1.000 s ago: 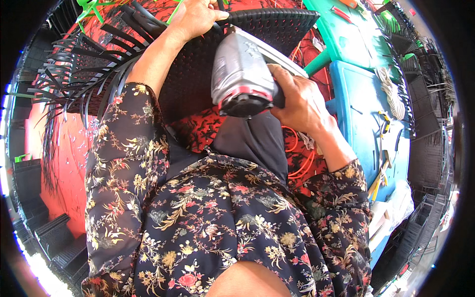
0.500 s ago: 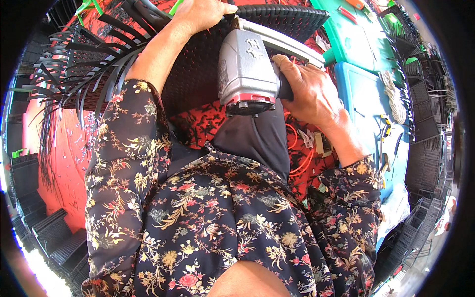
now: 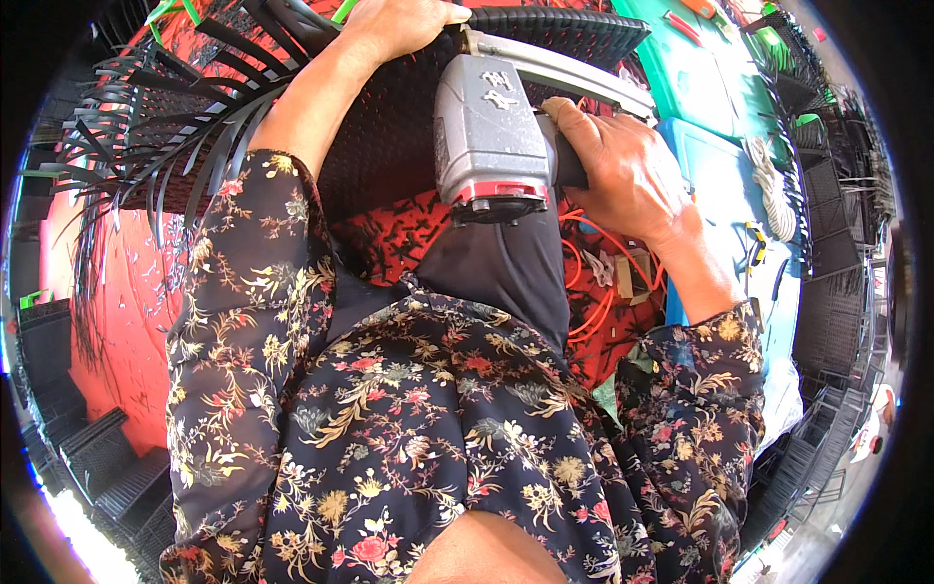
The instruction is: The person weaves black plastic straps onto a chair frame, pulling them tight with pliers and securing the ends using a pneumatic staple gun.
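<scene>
My right hand (image 3: 628, 180) is wrapped around the handle of a silver pneumatic stapler (image 3: 494, 127) with a red band at its near end. The tool's nose points away from me, against the top edge of a black woven panel (image 3: 379, 127). At that same edge, my left hand (image 3: 397, 27) is closed, its thumb stretched toward the stapler's nose. Its other fingers are partly hidden at the top of the picture. Long loose black strips (image 3: 185, 112) fan out from the panel's left side. The panel rests over my dark-trousered leg.
Black offcuts litter the red floor (image 3: 126, 321). A coiled orange hose (image 3: 584, 326) lies below my right hand. At right are a green surface (image 3: 691, 78) and a blue one (image 3: 715, 175), holding white rope (image 3: 773, 190) and hand tools. Stacked black woven pieces (image 3: 827, 282) line the far right.
The stapler and my right hand have shifted slightly to the right. My left hand stays nearly in place at the panel's edge.
</scene>
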Motion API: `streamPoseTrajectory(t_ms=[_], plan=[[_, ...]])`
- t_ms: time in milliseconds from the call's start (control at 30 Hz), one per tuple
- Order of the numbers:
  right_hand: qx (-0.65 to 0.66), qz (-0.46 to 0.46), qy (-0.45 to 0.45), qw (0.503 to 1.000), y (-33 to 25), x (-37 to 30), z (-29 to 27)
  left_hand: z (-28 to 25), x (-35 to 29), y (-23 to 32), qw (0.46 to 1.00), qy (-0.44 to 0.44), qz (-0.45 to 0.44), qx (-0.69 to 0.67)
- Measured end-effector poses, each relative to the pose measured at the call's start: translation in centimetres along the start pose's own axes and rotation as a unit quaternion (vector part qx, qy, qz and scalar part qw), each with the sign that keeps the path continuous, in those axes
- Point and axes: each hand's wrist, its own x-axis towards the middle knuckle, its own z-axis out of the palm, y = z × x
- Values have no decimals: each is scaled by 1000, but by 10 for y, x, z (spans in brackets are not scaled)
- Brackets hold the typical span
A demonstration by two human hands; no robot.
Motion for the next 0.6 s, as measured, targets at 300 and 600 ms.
streamPoseTrajectory(t_ms=[300,600], plan=[[-13,8,-13,1000,4,3,-5,3,-1,-3,1000,11,1,8],[-43,-1,-24,999,11,5,-11,6,-9,-6,994,85,39,51]])
